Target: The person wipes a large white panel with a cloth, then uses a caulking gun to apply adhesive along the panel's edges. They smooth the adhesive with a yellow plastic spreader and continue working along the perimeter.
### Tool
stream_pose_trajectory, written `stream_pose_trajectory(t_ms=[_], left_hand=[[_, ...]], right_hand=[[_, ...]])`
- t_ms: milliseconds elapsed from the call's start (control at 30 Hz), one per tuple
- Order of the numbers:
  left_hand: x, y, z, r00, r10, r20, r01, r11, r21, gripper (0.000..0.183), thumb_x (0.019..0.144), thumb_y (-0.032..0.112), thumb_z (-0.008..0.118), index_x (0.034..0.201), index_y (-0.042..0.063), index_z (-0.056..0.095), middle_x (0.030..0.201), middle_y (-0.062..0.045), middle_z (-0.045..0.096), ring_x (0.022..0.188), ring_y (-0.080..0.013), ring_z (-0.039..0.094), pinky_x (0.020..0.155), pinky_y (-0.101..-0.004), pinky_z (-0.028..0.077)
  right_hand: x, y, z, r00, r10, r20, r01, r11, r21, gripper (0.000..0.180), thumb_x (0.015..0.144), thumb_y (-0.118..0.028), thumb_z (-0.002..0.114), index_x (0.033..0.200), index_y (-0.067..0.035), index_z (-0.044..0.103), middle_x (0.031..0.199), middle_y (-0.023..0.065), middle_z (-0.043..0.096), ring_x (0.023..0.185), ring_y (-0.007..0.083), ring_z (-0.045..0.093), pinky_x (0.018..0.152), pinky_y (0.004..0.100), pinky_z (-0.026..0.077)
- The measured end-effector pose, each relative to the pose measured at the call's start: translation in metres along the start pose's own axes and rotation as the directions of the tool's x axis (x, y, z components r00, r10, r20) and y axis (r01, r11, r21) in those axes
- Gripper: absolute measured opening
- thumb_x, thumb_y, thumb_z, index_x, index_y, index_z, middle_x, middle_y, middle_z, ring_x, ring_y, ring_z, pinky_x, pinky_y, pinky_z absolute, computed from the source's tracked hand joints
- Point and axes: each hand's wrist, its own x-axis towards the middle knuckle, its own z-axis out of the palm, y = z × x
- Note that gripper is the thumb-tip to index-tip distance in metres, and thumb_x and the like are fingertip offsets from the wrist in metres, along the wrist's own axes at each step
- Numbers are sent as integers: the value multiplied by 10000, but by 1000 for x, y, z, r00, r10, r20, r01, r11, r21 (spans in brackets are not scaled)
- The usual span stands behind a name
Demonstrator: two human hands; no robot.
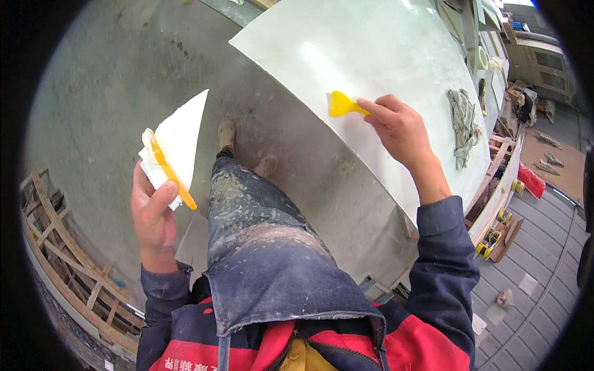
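My left hand (157, 206) grips a torn-edged white board piece (183, 134), with the thumb pinning an orange plastic spreader (172, 174) flat across it. Pale paste coats the spreader's upper end. My right hand (399, 127) pinches the handle of a yellow plastic scraper (342, 104). Its flared blade lies over a large glossy white panel (371, 51), close to the panel's near left edge; whether the blade touches the surface I cannot tell. A pair of grey work gloves (461, 127) rests on the panel, right of my right hand.
A curved-looking wooden frame (79, 259) stands at lower left. Beyond the panel's right side are a roll of tape (482, 58), a red plastic bag (531, 180) and several yellow-and-black round items (492, 236). Grey concrete floor (116, 69) stretches below; my shoes stand on it.
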Motion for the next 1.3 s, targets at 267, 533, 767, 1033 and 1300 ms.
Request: stream_pose_trajectory(t_ms=[267,533,767,1033,1300], left_hand=[[-6,10,22,992,24,122,-8,991,-131,774,828,163,738,1484,-35,377,1254,-130,605,1038,-211,669,817,-329,601],[29,53,30,982,67,174,-31,978,-204,742,857,185,732,1484,-11,387,1273,-114,588,1042,-214,649,796,-354,598],[91,82,30,944,55,324,35,963,-266,739,858,201,740,1489,18,402,1273,-101,590,1073,-202,626,785,-358,594],[196,131,1,954,13,299,109,916,-386,631,905,86,701,1470,26,427,1374,-90,569,1263,-227,566,1089,-372,443],[291,160,-27,934,-43,355,160,938,-309,581,926,120,706,1430,15,436,1300,-80,586,1153,-203,604,950,-377,519]], right_hand=[[-36,-58,-40,956,161,-247,-56,921,384,358,903,-77,774,1249,-15,710,956,93,702,746,137,615,649,259,493],[-28,-124,-38,897,420,-137,-34,376,926,272,1051,-181,596,1205,29,675,871,88,722,661,90,622,595,227,500],[50,-169,-39,880,443,174,-172,-46,984,294,1068,-214,531,1240,0,635,747,29,636,573,66,522,532,213,412],[207,-238,-47,916,366,167,-88,-221,971,370,1057,-180,542,1394,-26,516,888,49,684,629,85,579,585,220,451],[298,-251,-32,829,483,282,-149,-294,944,219,1047,-188,554,1208,-41,523,958,81,701,719,137,664,621,242,504]])
